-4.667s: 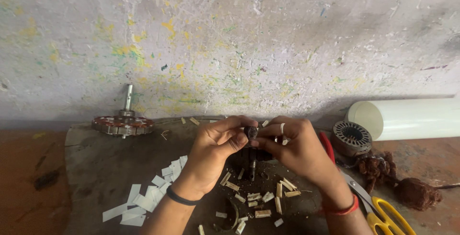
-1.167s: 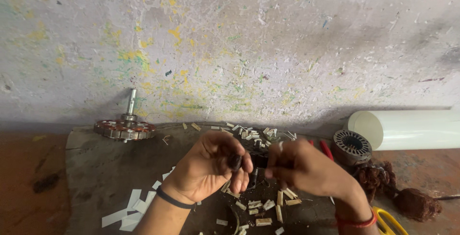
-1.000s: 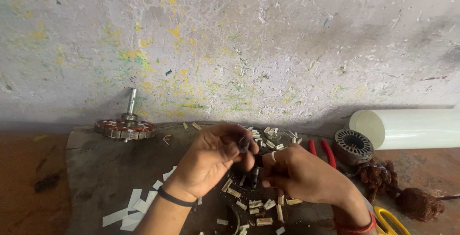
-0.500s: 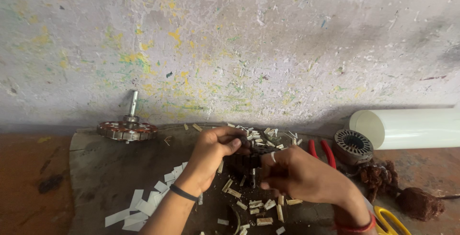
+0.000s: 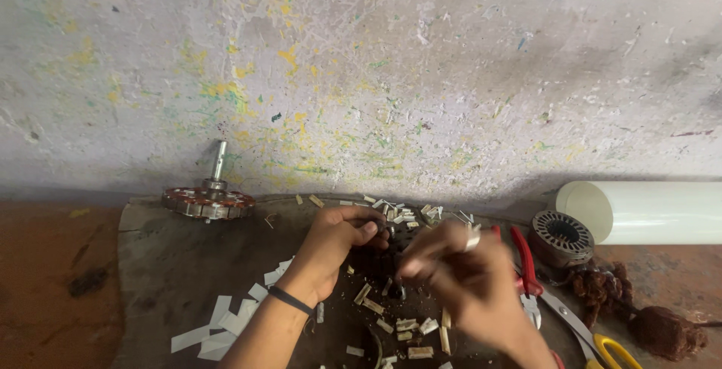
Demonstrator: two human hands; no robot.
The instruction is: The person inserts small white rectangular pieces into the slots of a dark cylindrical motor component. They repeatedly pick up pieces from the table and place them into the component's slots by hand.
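Holding a small dark motor part over the middle of a dark round work board, the left hand has its fingers curled round the part's upper left side, thumb toward the wall. Right hand: blurred, fingers pinched together at the part's right edge, a ring on one finger; whether they grip a strip or only the part itself cannot be told. Position of the part: between the two hands, touching the left fingers, just left of the right fingertips, close above the board. Long axis: appears to run up and down in the view, a thin dark stem pointing toward the person, though blur leaves this uncertain. Nearer hand: the left, which encloses it; the right reaches it from the right side. Under and around the hands: short pale slot strips scattered on the board, more of them heaped near the far rim. Left front of the board: white paper slips lying flat, well apart from the part. Far left rim: a copper-wound stator with upright shaft, standing by the wall. Right of the hands: red-handled pliers, a small round grey motor housing, a white tube lying on its side, tangles of brown wire, yellow-handled scissors at the lower edge. Behind all: a paint-flecked wall.
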